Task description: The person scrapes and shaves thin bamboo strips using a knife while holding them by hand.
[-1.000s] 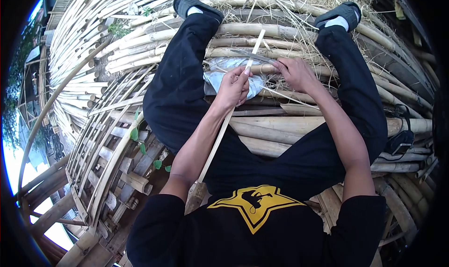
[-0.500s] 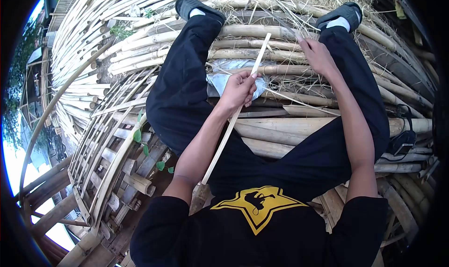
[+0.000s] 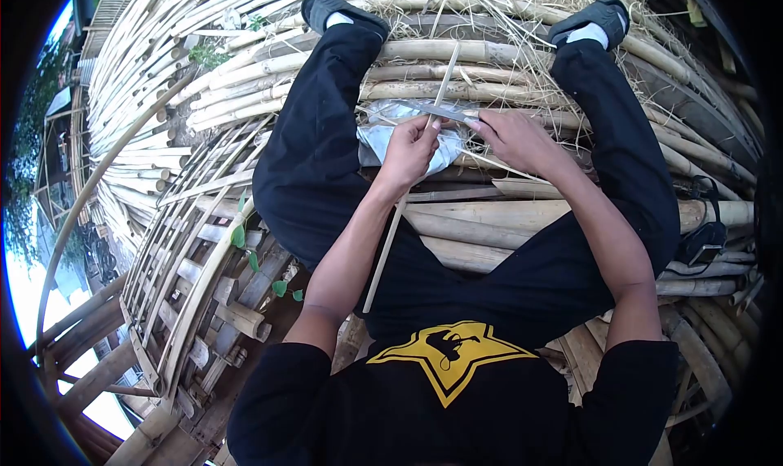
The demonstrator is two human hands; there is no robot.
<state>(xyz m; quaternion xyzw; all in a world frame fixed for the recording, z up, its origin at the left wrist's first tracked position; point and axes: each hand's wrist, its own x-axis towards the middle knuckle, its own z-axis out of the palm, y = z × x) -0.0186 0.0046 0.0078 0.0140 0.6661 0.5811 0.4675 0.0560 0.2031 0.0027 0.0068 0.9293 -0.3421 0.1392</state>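
My left hand [image 3: 410,153] is closed around a long, thin bamboo strip [image 3: 384,254], which slants from near my lap up past my fingers. A knife [image 3: 444,113] is in my right hand [image 3: 515,142]. Its blade lies across the strip just above my left thumb. Most of the knife's handle is hidden inside my right fingers. Below both hands, between my legs, a pale blue-white cloth or plastic sheet [image 3: 444,156] rests on the bamboo poles.
Bamboo poles [image 3: 473,221] form the uneven surface under me. Thin shavings [image 3: 522,25] lie scattered around my feet. A woven bamboo lattice [image 3: 192,274] stands at the left, and a small black pouch with a strap [image 3: 701,246] lies beside my right leg.
My right hand has come left and down from near my right foot, bringing the knife onto the strip. The strip has tilted slightly and shifted in my left hand.
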